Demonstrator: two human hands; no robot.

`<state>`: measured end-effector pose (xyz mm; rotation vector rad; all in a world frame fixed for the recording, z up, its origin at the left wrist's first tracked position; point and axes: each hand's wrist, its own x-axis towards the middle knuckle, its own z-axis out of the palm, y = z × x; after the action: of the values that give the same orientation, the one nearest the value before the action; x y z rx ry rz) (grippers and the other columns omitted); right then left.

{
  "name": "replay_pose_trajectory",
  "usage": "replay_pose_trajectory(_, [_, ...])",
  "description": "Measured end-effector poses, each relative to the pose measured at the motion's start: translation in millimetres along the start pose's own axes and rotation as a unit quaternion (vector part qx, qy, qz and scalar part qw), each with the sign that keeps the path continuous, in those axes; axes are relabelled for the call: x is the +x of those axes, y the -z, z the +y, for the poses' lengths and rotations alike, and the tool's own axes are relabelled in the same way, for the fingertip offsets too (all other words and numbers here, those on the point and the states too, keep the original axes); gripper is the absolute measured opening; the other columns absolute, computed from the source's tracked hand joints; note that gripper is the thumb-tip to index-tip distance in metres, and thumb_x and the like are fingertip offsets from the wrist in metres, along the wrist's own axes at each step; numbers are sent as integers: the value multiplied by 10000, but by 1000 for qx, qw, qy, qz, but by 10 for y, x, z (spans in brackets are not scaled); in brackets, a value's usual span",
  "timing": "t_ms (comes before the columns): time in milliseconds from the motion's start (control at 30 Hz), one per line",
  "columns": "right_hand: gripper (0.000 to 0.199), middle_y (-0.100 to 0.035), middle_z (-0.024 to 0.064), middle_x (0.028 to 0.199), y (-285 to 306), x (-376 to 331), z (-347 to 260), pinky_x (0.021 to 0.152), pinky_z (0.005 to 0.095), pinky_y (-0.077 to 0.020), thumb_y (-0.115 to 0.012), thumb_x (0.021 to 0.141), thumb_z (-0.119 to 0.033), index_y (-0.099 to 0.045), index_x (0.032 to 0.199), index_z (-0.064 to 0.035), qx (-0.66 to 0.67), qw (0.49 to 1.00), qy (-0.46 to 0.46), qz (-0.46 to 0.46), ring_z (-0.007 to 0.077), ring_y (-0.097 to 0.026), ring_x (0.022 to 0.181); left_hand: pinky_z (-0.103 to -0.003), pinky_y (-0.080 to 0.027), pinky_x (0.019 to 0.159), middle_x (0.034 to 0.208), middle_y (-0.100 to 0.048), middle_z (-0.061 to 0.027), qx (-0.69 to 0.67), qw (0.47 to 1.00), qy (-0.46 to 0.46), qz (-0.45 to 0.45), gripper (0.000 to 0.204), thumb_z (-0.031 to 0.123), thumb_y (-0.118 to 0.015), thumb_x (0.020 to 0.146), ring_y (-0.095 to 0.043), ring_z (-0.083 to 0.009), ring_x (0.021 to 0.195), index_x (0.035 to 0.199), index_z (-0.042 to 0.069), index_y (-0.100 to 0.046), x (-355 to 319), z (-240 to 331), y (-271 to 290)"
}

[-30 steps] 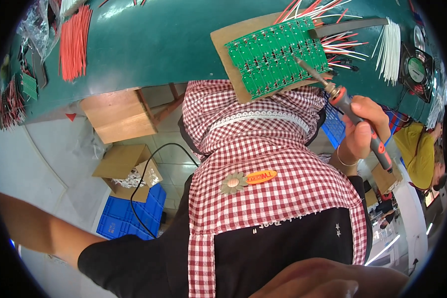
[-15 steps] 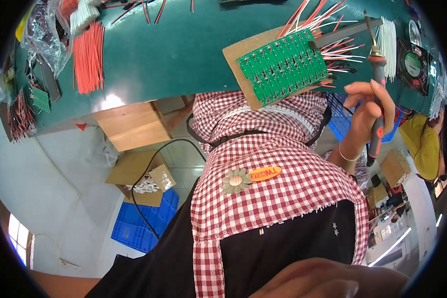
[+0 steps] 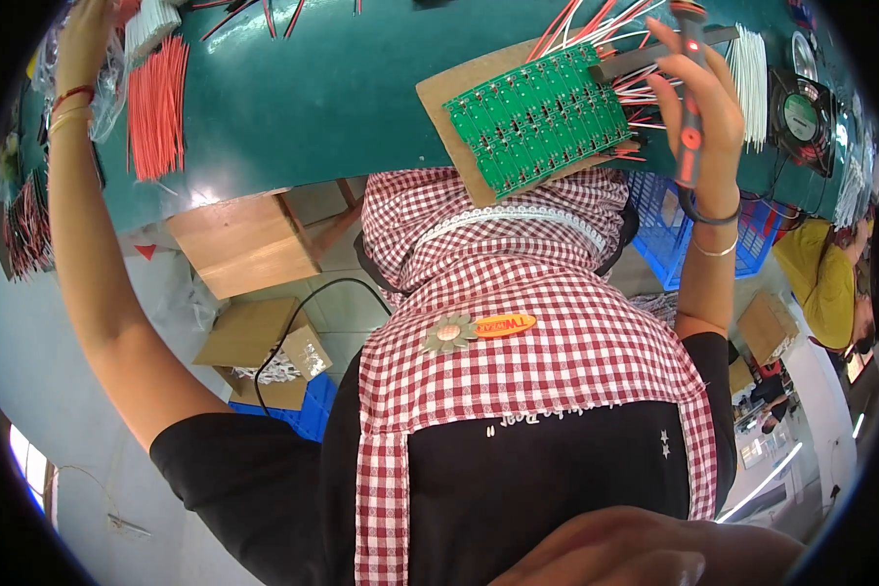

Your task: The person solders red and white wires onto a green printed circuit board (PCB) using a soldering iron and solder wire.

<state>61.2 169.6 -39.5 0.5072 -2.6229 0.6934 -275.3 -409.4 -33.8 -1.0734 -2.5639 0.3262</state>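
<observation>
My right hand (image 3: 701,98) is closed around a soldering iron (image 3: 690,122) with a red and black handle, held upright just right of a green circuit board (image 3: 542,117). The board lies on a brown cardboard sheet (image 3: 456,86) on the green table (image 3: 313,88), with red and white wires sticking out along its far edge. My left arm stretches to the table's far left, where my left hand (image 3: 83,39) is beside a bundle of white wires (image 3: 151,24) and a clear plastic bag. Its fingers are cut off at the picture's rim.
A bundle of red wires (image 3: 156,117) lies left on the table, cut white wires (image 3: 752,59) and a small fan (image 3: 801,117) at the right. Below are a wooden stool (image 3: 244,244), a cardboard box (image 3: 264,342), blue crates (image 3: 669,225) and a person in yellow (image 3: 830,278).
My left arm swung up from the lower left to the table's far left corner. My right hand lifted the soldering iron off the board and turned it upright.
</observation>
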Motion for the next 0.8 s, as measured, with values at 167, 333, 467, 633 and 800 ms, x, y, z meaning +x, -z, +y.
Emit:
replay_pose_trajectory(167, [260, -692, 35, 1091, -169, 71, 139, 980, 392, -390, -618, 784, -93, -619, 1042, -124, -28, 990, 99, -94, 246, -608, 1088, -425, -492, 867, 1121, -665, -134, -80, 981, 177, 18, 299, 210, -525, 963, -620, -339, 1048, 1239, 105, -573, -555, -56, -51])
replay_pose_trajectory(333, [256, -697, 15, 1065, -235, -4, 202, 951, 386, -411, -629, 760, -72, -617, 1011, -126, 9, 992, 99, -76, 231, -621, 1038, -365, -502, 874, 1123, -675, -110, -203, 927, 292, 120, 359, 157, -613, 918, -645, -268, 1009, 1258, 51, -568, -214, 1895, 1064])
replay_pose_trajectory(467, [239, -702, 11, 993, -255, 9, 190, 903, 372, -429, -663, 758, -44, -638, 985, -118, 56, 994, 78, -48, 234, -626, 994, -422, -391, 1050, 1363, -491, -161, -478, 863, 163, -18, 827, 246, -854, 659, -461, -349, 1253, 1349, 24, -457, -370, 3598, 1444])
replay_pose_trajectory(633, [219, -696, 23, 937, -233, 176, 242, 846, 363, -439, -723, 748, -38, -661, 947, -105, 28, 997, 73, -11, 237, -627, 910, -623, -100, 1157, 1470, -334, -208, -471, 858, 195, -63, 1304, 408, -913, 505, -286, -385, 1406, 1493, -1, -168, -396, 4374, 1457])
replay_pose_trajectory(800, [203, -717, 60, 1026, -294, 596, 310, 834, 311, -477, -718, 789, 12, -615, 955, -46, 7, 999, 26, 45, 244, -630, 913, -640, -65, 1152, 1426, -389, -189, -441, 870, 219, -35, 1251, 341, -907, 536, -322, -359, 1385, 1489, -2, -173, -385, 4551, 1380])
